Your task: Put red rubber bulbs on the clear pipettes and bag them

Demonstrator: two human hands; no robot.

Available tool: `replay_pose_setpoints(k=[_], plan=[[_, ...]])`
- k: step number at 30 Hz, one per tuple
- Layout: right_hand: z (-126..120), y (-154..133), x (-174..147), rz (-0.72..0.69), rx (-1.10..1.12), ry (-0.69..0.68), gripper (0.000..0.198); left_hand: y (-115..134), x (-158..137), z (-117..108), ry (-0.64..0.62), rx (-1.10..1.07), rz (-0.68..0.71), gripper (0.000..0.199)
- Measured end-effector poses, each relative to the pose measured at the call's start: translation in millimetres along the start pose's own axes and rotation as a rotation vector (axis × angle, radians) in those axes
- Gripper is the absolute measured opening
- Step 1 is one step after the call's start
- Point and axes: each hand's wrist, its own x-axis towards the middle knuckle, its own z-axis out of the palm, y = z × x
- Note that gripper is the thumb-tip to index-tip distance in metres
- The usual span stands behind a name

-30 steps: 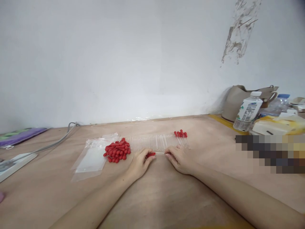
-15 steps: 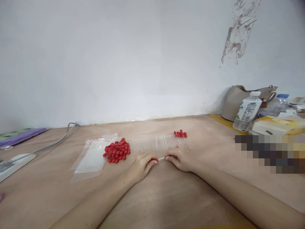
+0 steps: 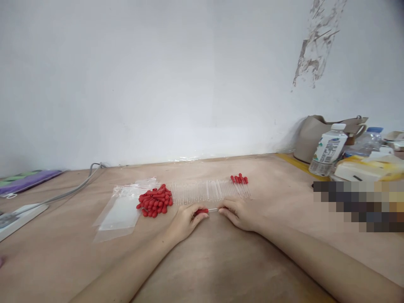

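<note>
My left hand [image 3: 187, 219] pinches a red rubber dropper bulb [image 3: 202, 211] between thumb and fingers. From the bulb's open end a clear dropper tube [image 3: 213, 210] runs to my right hand [image 3: 237, 213], whose fingertips are closed on its other end. Whether the tube sits inside the bulb or only meets it is hard to make out. Just beyond my hands lies a row of clear dropper tubes [image 3: 195, 191]. Several tubes at its right end carry red bulbs [image 3: 240, 179]. A pile of loose red bulbs [image 3: 155, 200] rests left of the row.
Clear zip bags [image 3: 118, 214] lie left of the pile. A grey cable [image 3: 67, 194] crosses the left side near a purple-green pouch [image 3: 30, 181]. At the right stand a plastic bottle [image 3: 330, 149], a beige bag [image 3: 307, 136] and a yellow-white packet [image 3: 362, 168].
The hands stay nearly in place, both still pinching. The tube between them lies a little more level now, and slightly more of the bulb shows in the left hand.
</note>
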Motion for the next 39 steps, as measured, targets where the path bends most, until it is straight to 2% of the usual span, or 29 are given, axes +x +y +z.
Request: replay_pose_setpoints(k=[4, 10, 14, 27, 34, 37, 39], plan=[[0, 2, -1, 0.033, 0.041, 0.033, 0.014, 2, 1, -3, -0.017, -0.055, -0.054, 0.016], [8, -1, 0, -0.034, 0.005, 0.095, 0.019, -1, -1, 0, -0.032, -0.101, -0.139, 0.019], [7, -6, 3, -0.055, -0.045, 0.087, 0.023, -1, -1, 0, -0.050, -0.079, -0.116, 0.018], [4, -16, 11, 0.091, -0.073, -0.028, 0.026, -2, -1, 1, -0.019, -0.057, -0.060, 0.018], [1, -6, 16, 0.022, -0.112, -0.061, 0.025, -2, -2, -3, 0.019, 0.050, -0.030, 0.022], [-20, 16, 23, 0.152, -0.092, -0.023, 0.021, -6, -3, -4, 0.097, 0.122, -0.036, 0.040], [-39, 40, 27, 0.350, -0.114, 0.024, 0.023, -8, -4, -3, 0.104, 0.138, -0.037, 0.040]])
